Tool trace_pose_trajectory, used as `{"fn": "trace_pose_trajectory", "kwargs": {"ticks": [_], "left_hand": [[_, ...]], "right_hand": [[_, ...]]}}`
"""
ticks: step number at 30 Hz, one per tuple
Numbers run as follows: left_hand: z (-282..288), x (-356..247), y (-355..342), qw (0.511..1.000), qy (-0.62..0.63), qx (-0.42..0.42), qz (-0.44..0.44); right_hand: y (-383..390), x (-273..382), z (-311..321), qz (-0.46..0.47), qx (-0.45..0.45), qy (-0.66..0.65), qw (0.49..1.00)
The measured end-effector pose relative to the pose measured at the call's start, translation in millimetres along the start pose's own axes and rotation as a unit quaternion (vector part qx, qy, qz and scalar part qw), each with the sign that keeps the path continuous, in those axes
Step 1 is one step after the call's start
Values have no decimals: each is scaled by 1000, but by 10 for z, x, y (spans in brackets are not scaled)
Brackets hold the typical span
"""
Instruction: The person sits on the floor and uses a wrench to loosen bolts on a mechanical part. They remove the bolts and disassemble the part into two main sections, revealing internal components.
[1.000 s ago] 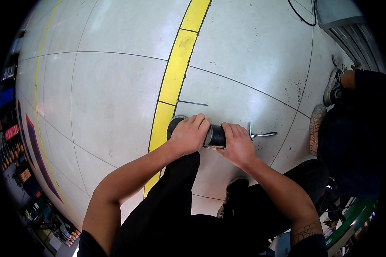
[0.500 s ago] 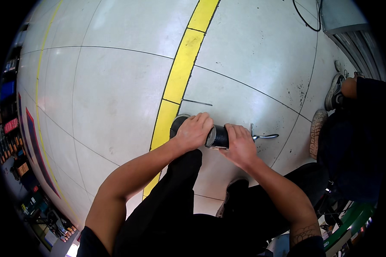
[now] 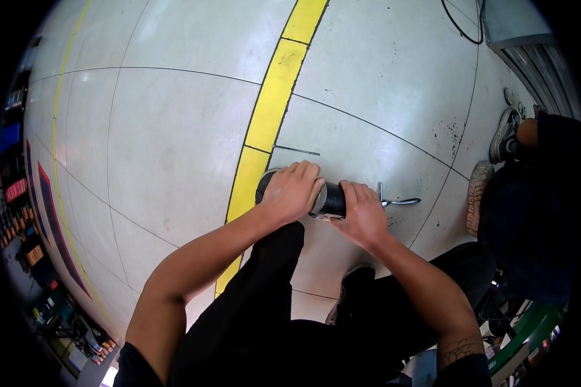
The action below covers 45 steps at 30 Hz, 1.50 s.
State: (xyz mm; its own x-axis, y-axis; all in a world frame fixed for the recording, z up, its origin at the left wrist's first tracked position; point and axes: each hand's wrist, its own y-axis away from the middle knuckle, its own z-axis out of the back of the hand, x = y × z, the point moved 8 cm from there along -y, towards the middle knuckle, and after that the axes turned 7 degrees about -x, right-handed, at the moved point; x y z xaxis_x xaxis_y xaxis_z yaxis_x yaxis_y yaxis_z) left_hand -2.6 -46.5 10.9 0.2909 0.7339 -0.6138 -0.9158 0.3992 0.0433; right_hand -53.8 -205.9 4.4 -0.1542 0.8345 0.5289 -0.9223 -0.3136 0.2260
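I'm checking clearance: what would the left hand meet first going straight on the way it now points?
Probably the thin dark rod on the floor, past the dark cylinder the left hand holds; depth is unclear, so the hand might pass over or beside it.

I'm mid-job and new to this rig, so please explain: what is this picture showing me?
There's no machine: a person works bare-handed, seen from a fisheye camera on their head, looking down. The right hand grips a black cylinder; the left hand curls at its left end, its exact grip hidden. A shiny metal tool shows beyond the right hand; I can't tell whether they touch. A thin dark rod lies on the pale floor, beside a yellow stripe.
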Motion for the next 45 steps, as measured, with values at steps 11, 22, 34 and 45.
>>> {"fn": "trace_pose_trajectory", "kwargs": {"ticks": [11, 22, 34, 45], "left_hand": [[-161, 134, 135, 995, 51, 50, 63], [-74, 104, 68, 982, 128, -17, 134], [-286, 243, 126, 918, 201, 149, 308], [-241, 197, 96, 966, 182, 55, 175]], "right_hand": [[38, 49, -25, 27, 2, 16, 1000], [8, 58, 25, 17, 7, 14, 1000], [12, 19, 14, -4, 18, 2, 1000], [-18, -4, 29, -7, 7, -9, 1000]]}}
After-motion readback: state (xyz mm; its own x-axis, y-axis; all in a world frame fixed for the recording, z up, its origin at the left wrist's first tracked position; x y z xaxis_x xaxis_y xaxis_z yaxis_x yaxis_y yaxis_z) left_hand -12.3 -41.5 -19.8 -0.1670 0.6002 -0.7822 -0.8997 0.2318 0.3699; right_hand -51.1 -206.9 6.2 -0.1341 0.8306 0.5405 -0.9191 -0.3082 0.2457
